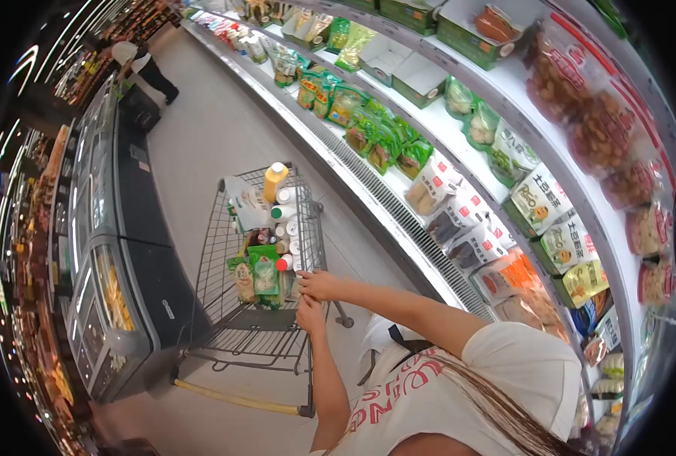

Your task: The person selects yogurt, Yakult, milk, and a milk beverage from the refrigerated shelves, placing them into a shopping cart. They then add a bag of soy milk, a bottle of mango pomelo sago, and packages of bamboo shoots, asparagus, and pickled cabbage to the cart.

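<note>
A metal shopping cart (209, 262) stands in the aisle just ahead of me. My right hand (320, 286) is closed at the cart's near side edge, close to a red-capped bottle (285, 263). Just below it, almost touching, my left hand (310, 313) has its fingers curled in. What the fingers of either hand hold, if anything, is too small and hidden to make out. Inside the basket lie green food packets (266, 272), several white bottles, a yellow bottle (275, 181) standing tall, and a pale plastic bag (248, 204).
Refrigerated shelves (422, 262) with bagged foods run along my right. Glass-topped freezer cases (117, 304) line the left side. Farther up the aisle floor (216, 91), a person (144, 67) in a white top leans by a dark bin (138, 106).
</note>
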